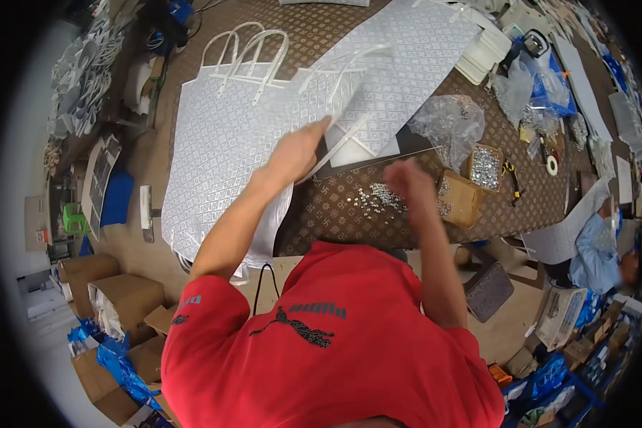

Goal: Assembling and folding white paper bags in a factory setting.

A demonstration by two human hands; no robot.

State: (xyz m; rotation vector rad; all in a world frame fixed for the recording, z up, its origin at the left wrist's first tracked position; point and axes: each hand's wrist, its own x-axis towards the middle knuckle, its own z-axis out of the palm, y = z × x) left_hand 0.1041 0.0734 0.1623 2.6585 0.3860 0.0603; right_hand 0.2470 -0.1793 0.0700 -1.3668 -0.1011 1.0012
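Observation:
My left hand (296,153) reaches over the table with its fingers closed at the edge of a silver-white patterned bag panel (328,93), which is blurred and has thin white straps. Below it lies a dark board with white pieces (353,151) on it. Left of this hand, a stack of similar patterned panels (214,143) with looped white handles (253,53) hangs over the near table edge. My right hand (410,182) is beside a loose pile of small metal rivets (379,198). Motion smears its fingers, so whether they hold anything is unclear.
To the right stand an open box of metal studs (485,167), a cardboard box (460,200), a clear plastic bag (449,125) and yellow-black pliers (512,184). A large patterned sheet (414,57) covers the far side. Another person (595,250) sits at the right.

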